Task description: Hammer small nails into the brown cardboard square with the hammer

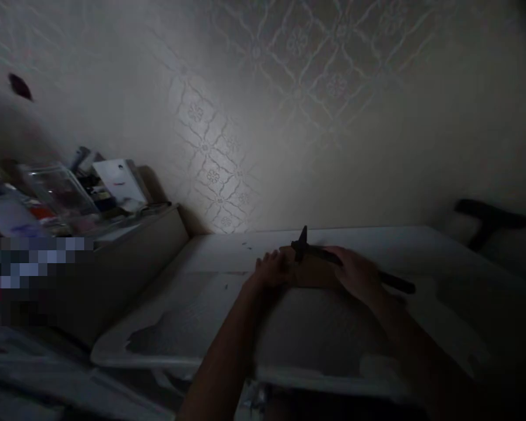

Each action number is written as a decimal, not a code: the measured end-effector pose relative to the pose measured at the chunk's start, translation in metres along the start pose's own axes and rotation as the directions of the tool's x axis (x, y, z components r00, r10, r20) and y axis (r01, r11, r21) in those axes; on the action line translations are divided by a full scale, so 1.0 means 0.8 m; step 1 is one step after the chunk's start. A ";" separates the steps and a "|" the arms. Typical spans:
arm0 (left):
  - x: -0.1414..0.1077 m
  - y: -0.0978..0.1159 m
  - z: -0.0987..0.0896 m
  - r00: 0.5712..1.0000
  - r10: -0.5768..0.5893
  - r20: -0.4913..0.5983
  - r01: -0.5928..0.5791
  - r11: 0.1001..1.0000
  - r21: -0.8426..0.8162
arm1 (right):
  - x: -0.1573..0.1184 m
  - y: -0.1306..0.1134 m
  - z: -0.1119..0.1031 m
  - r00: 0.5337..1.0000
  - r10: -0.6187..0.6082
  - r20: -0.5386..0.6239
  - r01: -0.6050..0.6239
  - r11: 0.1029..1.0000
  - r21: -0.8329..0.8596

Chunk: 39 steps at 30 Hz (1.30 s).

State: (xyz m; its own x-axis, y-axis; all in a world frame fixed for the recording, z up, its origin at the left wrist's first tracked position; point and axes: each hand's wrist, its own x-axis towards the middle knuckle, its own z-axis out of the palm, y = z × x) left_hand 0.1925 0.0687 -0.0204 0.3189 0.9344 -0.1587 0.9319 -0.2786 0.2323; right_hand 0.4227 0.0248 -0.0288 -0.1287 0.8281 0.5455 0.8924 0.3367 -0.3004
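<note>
My right hand [357, 273] is closed around the handle of a dark hammer [302, 244]. The hammer's head hangs over the left part of a flat brown board [313, 276], and in the dim light I cannot tell whether it touches. At the board's left end is my left hand [272, 269], its fingers curled at the edge and gripping it. Anything small between those fingers is too dark to make out. The board lies on a white table [219, 257].
A few small dark bits [248, 246] lie on the table left of the board. To the left, a cabinet [144, 269] carries a clear plastic box [59, 190], a white box [120, 180] and clutter. A patterned wall [289, 146] rises behind. A dark T-shaped object [491, 216] is at right.
</note>
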 end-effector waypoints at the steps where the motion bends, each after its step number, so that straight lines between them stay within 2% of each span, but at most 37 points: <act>1: 0.000 0.000 0.000 1.000 0.002 -0.003 -0.002 1.000 -0.004 | 0.000 0.001 0.000 1.000 -0.005 -0.003 0.005 1.000 0.000; 5: -0.001 0.001 -0.002 1.000 0.007 0.005 -0.007 1.000 0.006 | 0.000 0.004 0.003 0.999 -0.002 -0.040 0.002 1.000 -0.009; 10: 0.000 0.002 0.000 1.000 0.014 -0.016 -0.014 1.000 0.005 | 0.001 0.005 0.005 0.999 -0.036 -0.019 0.036 0.999 0.021; 14: 0.001 0.000 0.002 1.000 0.007 -0.019 -0.007 1.000 -0.013 | 0.001 0.005 0.005 0.998 -0.005 -0.062 0.005 1.000 -0.002; 18: 0.002 -0.001 0.003 0.999 0.012 -0.035 -0.013 1.000 -0.011 | 0.001 0.006 0.005 0.999 -0.028 -0.021 0.028 1.000 0.007; 22: 0.002 0.000 0.003 0.998 0.017 -0.052 -0.018 1.000 -0.013 | 0.002 0.008 0.007 0.999 -0.011 -0.038 0.011 1.000 0.014; 27: 0.001 0.001 0.002 0.999 0.014 -0.043 -0.015 1.000 -0.017 | 0.001 0.009 0.007 1.000 0.000 0.027 -0.001 1.000 0.021; 31: 0.001 0.001 0.002 0.999 0.020 -0.048 -0.021 1.000 -0.014 | 0.002 0.012 0.005 1.000 0.008 0.017 -0.009 0.999 0.048; 34: 0.001 0.001 0.001 0.999 0.014 -0.039 -0.014 1.000 -0.009 | 0.004 0.019 0.003 0.998 0.062 0.000 -0.062 0.998 0.013; 39: 0.001 0.000 0.001 1.000 0.015 -0.020 -0.015 1.000 -0.022 | 0.005 0.035 0.000 0.968 0.249 -0.034 -0.251 0.964 -0.092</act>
State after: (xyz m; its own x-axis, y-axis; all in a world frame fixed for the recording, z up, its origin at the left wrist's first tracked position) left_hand 0.1930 0.0692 -0.0215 0.3289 0.9345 -0.1362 0.9229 -0.2875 0.2561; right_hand 0.4472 0.0378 -0.0350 0.1123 0.8700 0.4801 0.9321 0.0751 -0.3543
